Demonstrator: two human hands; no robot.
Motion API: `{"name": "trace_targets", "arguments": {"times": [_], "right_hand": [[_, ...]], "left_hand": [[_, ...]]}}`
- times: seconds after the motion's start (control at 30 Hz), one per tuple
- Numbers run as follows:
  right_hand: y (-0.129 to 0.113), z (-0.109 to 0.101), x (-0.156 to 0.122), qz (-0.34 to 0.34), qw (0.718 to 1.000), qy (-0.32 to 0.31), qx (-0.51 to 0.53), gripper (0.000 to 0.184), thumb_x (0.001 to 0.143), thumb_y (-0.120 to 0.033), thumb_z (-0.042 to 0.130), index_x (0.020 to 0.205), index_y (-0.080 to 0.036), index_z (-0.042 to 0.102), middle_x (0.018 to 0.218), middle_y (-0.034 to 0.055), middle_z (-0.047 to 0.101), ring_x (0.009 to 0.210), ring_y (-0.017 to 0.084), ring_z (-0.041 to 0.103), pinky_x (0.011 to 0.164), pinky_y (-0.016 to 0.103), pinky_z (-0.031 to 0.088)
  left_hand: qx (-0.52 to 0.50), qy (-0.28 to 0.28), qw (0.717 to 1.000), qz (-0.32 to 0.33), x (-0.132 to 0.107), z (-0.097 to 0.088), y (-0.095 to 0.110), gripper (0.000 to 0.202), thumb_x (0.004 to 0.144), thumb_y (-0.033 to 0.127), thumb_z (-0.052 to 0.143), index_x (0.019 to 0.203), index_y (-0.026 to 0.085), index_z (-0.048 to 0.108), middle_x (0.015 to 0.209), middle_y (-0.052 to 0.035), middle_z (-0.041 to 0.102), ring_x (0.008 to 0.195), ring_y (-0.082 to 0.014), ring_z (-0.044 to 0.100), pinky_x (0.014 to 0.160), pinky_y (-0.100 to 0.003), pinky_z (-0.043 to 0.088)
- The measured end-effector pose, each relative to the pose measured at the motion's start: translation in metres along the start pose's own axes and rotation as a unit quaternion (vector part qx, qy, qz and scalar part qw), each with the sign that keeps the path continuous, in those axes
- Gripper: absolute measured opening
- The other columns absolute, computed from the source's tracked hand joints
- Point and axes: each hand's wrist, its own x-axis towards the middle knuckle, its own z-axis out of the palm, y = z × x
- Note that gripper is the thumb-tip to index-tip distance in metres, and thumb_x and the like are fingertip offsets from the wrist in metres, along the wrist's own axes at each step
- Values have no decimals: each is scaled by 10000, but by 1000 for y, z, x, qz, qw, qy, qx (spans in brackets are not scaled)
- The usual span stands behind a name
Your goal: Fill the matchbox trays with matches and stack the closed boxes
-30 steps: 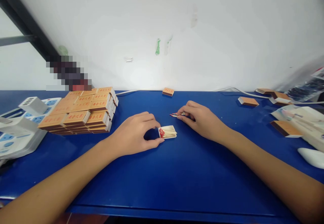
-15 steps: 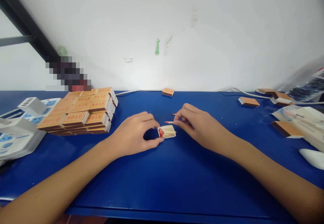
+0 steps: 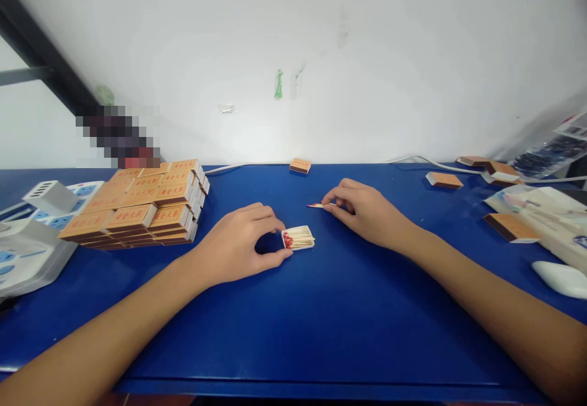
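Note:
An uncovered white matchbox tray lies on the blue table, filled with pale matchsticks whose red heads point left. Thumb and index finger of my left hand grip the tray's left end from both sides. Farther back and to the right, my right hand pinches a match low at the table surface. Its dark pink head points left, and more than one head seems to lie there; the exact number is unclear. My right fingers hide the other ends.
A stack of orange matchboxes stands at left, beside white power strips. One matchbox lies near the wall. More boxes lie at right, near a plastic bag and a white rounded object. A white cable runs along the wall.
My right hand has moved back, away from the tray, carrying a match to where another match lay on the table. My left hand keeps its grip on the tray. The view has shifted slightly.

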Motion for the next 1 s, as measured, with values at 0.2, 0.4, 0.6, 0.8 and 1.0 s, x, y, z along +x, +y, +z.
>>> {"name": "trace_targets", "arguments": {"times": [0.2,0.4,0.6,0.8,1.0], "right_hand": [[-5,1,0,-15,1000,17,3,173,992,-333,595,1024,-221,723,892,37,585,707,166,547,664,317,444],[-2,3,0,-7,1000,0,2,179,1002,-315,575,972,-221,724,922,41,596,730,168,561,678,319,448],[-8,1,-2,-5,1000,-24,-14,158,1013,-271,536,972,-206,674,967,55,611,741,172,594,673,316,460],[-17,3,-6,-21,999,-11,-40,156,1034,-328,541,1050,-216,648,1032,63,626,765,183,612,686,331,483],[-11,10,-5,-12,999,-41,-20,174,1061,-319,494,1004,-215,621,1039,66,628,858,207,668,757,352,515]], "left_hand": [[6,5,1000,7,1,-2,2,195,925,361,728,1045,208,740,966,-55,720,913,-215,662,831,-353,539],[7,7,1000,5,0,0,3,212,924,374,729,1047,202,742,973,-57,719,913,-215,662,835,-359,544],[5,-5,1000,-1,2,-1,4,197,927,360,723,1048,206,747,956,-51,711,914,-215,653,832,-357,536],[7,-1,1000,3,0,1,2,213,927,375,725,1060,210,742,965,-54,714,910,-215,656,829,-355,535],[4,-6,1000,-1,1,-1,1,210,932,369,716,1053,201,743,962,-52,712,914,-215,651,828,-358,532]]}}
